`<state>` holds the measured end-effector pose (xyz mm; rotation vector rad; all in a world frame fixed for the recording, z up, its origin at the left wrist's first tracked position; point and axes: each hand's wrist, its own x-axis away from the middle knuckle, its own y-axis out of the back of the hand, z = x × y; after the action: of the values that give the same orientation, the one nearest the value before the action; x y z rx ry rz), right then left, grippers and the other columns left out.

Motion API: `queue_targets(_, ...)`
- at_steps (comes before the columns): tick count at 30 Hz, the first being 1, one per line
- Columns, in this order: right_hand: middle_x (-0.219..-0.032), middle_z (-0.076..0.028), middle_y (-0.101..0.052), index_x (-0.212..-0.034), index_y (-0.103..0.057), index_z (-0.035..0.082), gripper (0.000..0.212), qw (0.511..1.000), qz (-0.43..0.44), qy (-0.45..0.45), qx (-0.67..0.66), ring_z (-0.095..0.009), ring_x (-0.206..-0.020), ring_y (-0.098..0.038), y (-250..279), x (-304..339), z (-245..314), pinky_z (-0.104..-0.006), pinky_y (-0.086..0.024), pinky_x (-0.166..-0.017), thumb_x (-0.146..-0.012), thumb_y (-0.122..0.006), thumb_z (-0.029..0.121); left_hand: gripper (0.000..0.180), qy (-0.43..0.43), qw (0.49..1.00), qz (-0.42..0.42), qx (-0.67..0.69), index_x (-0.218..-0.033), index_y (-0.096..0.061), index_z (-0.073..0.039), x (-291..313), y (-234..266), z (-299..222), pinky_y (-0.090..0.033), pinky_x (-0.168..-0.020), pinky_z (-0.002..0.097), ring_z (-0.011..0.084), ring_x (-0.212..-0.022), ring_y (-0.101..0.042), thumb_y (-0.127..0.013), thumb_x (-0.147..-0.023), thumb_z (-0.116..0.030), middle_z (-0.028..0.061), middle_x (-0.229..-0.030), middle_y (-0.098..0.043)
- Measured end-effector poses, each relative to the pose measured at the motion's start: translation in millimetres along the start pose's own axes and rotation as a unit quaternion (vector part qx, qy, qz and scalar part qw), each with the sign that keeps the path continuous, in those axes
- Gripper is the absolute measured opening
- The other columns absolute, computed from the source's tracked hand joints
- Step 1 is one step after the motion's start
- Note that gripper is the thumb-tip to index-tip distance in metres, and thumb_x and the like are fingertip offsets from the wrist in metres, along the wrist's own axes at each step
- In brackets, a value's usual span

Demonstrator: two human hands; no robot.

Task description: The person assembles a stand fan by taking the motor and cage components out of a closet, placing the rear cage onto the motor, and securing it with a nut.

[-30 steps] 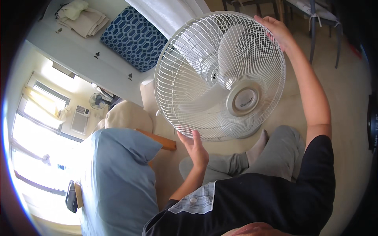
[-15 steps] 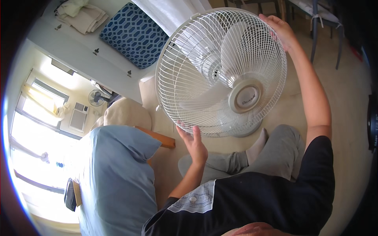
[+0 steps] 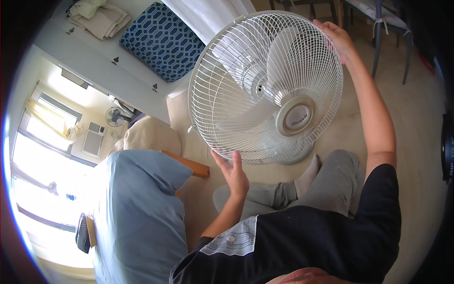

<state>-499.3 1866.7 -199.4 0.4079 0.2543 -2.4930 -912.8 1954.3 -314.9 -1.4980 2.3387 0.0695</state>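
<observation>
A white electric fan stands on the floor in front of my crossed legs, its wire cage tilted up toward me. Pale blades show through the wires, and a round cap sits at the cage's centre. My right hand grips the cage's rim at the upper right, its fingers curled over the edge. Low on the left of the rim, my left hand holds the cage between thumb and fingers, with the fingertips partly hidden at the wires. Below the cage, part of the round base shows.
Beside me on the left is a blue cloth-covered piece with a wooden edge. A blue patterned cushion and folded cloths lie on a white surface. Chairs stand at the far right. A smaller fan is farther back.
The fan's cage has shifted very slightly, its left rim a little to the right. Both hands keep their places on the rim.
</observation>
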Motion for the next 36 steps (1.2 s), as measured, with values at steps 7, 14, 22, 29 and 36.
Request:
queue_targets(7,-0.054,0.010,-0.040,-0.061,-0.049,0.017,0.038,0.999,-0.002,0.005,-0.035,0.000,-0.047,-0.036,-2,3,-6,-0.0163,-0.027,-0.043,-0.076,-0.070,0.046,0.079,-0.007,1.000,-0.012,0.010,-0.140,0.001,0.007,1,0,6,-0.009,-0.110,0.0353,0.0259,-0.136,-0.011,-0.055,-0.090,-0.017,0.0199,-0.148,-0.007)
queue_targets(14,-0.055,0.010,-0.041,-0.063,-0.052,0.017,0.036,0.999,-0.010,0.038,-0.020,0.000,-0.047,-0.036,-5,3,-2,-0.0169,-0.028,-0.044,-0.078,-0.069,0.044,0.081,-0.018,1.000,-0.008,0.017,-0.140,0.001,0.007,0,-3,6,-0.009,-0.110,0.0355,0.0256,-0.136,-0.011,-0.058,-0.088,-0.016,0.0202,-0.147,-0.007)
queue_targets(22,-0.059,0.011,-0.047,-0.075,-0.060,0.013,0.020,0.997,-0.012,0.024,-0.067,0.002,-0.048,-0.035,-6,3,-1,-0.0160,-0.026,-0.043,-0.086,-0.063,0.029,0.079,-0.029,0.999,-0.003,0.019,-0.140,-0.002,0.007,0,-4,4,-0.010,-0.109,0.0354,0.0248,-0.135,-0.014,-0.058,-0.088,-0.014,0.0187,-0.146,-0.011)
queue_targets(29,-0.067,0.008,-0.055,-0.087,-0.064,0.010,0.014,0.997,0.033,0.024,-0.060,0.002,-0.052,-0.043,14,-13,-11,-0.0148,-0.033,-0.046,-0.089,-0.059,0.023,0.075,-0.022,0.999,0.004,0.029,-0.140,-0.005,0.006,-2,-7,0,-0.014,-0.108,0.0343,0.0237,-0.133,-0.019,-0.056,-0.088,-0.008,0.0175,-0.145,-0.016)
queue_targets(36,-0.073,0.004,-0.062,-0.085,-0.063,0.007,0.014,0.987,0.040,0.022,-0.156,-0.001,-0.059,-0.055,3,-8,-7,-0.0166,-0.043,-0.053,-0.088,-0.061,0.021,0.071,-0.029,1.000,-0.004,0.013,-0.141,-0.006,0.002,-2,-3,1,-0.022,-0.103,0.0315,0.0204,-0.126,-0.027,-0.054,-0.089,-0.007,0.0141,-0.143,-0.022)
